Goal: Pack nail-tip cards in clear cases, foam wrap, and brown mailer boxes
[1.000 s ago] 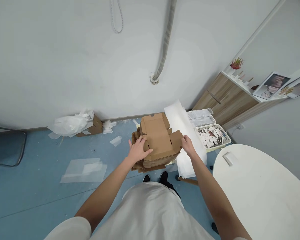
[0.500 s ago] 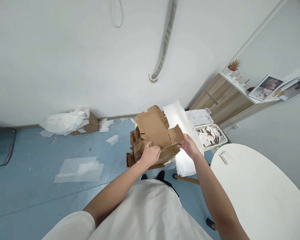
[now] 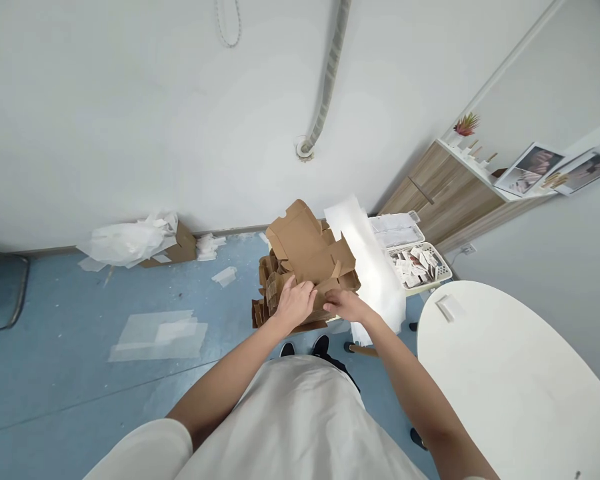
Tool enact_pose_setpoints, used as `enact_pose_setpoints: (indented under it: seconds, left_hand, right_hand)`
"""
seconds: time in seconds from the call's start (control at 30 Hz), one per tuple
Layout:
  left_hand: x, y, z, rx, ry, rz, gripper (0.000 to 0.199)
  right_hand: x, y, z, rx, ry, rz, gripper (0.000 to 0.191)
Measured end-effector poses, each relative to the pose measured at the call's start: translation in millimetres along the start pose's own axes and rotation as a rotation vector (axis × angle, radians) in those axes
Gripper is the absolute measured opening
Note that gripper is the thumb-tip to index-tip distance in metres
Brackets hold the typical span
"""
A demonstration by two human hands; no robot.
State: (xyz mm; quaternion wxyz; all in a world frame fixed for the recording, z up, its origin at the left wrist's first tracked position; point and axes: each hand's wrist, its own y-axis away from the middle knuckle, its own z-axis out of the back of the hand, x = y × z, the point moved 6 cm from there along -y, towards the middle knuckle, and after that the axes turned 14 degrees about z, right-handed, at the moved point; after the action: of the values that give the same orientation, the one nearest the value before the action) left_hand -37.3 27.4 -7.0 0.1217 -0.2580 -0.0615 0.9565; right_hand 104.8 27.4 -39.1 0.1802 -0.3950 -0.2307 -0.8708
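Observation:
A brown cardboard box [image 3: 300, 237], partly folded with its lid panel standing up at the back, lies on a stack of flattened cardboard [image 3: 264, 312]. My left hand [image 3: 295, 305] holds its near side, fingers over the front panel and closed on it. At the front right, my right hand [image 3: 347, 305] has its fingers curled and pressed together at the near flap. A side flap [image 3: 346, 252] sticks up on the right. The thumbs' grip is partly hidden by the hands.
White foam sheets [image 3: 363, 247] lie just right of the box. Beyond them are a white basket of cards [image 3: 445, 270] and a white round table [image 3: 510, 373]. A wooden cabinet [image 3: 445, 183] stands at the back right. Another carton [image 3: 183, 245] with white wrapping sits by the wall.
My right hand has moved left and inward from the box's right flap to its front. The front panel and flaps have been bent up, and the left hand stays on the near side.

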Motion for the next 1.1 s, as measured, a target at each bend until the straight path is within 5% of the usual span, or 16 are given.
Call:
enact_pose_setpoints:
  seconds: [0.07, 0.13, 0.27, 0.4, 0.53, 0.7, 0.77, 0.9, 1.1]
  left_hand:
    - [-2.1, -0.2, 7.3, -0.019, 0.008, 0.000, 0.021]
    - [-4.7, -1.7, 16.5, -0.050, 0.031, 0.007, 0.021]
    - [-13.2, -2.7, 23.6, -0.026, 0.068, -0.046, 0.022]
    - [-25.9, 5.7, 12.7, 0.064, 0.060, -0.190, 0.022]
    - [-36.6, 16.6, -1.5, 0.125, 0.020, -0.316, 0.023]
    - [-38.6, 19.8, -9.3, 0.169, 0.010, -0.324, 0.024]
    - [-38.7, 19.3, -6.0, 0.174, 0.030, -0.313, 0.024]
    - [-31.7, 12.4, 13.4, 0.092, 0.069, -0.183, 0.038]
    - [-2.4, -8.6, 26.5, -0.063, 0.082, 0.211, 0.059]
  right_hand:
    - [-4.1, 0.2, -10.2, 0.047, 0.121, -0.040, 0.033]
    - [0.1, 2.9, -9.5, -0.001, 0.069, -0.017, 0.044]
    - [21.6, 16.2, 29.8, -0.381, -0.402, 0.161, 0.086]
    - [14.1, 31.7, 65.9, -0.669, -0.624, -0.046, 0.071]
    - [-2.7, 40.2, 73.5, -0.656, -0.451, -0.260, 0.071]
    - [-10.5, 44.1, 62.5, -0.572, -0.323, -0.216, 0.077]
    - [-11.5, 44.7, 61.0, -0.597, -0.283, -0.202, 0.065]
    - [-17.6, 47.5, 65.3, -0.704, -0.328, -0.217, 0.037]
    - [-28.9, 77.2, 78.8, -0.870, -0.439, -0.146, 0.038]
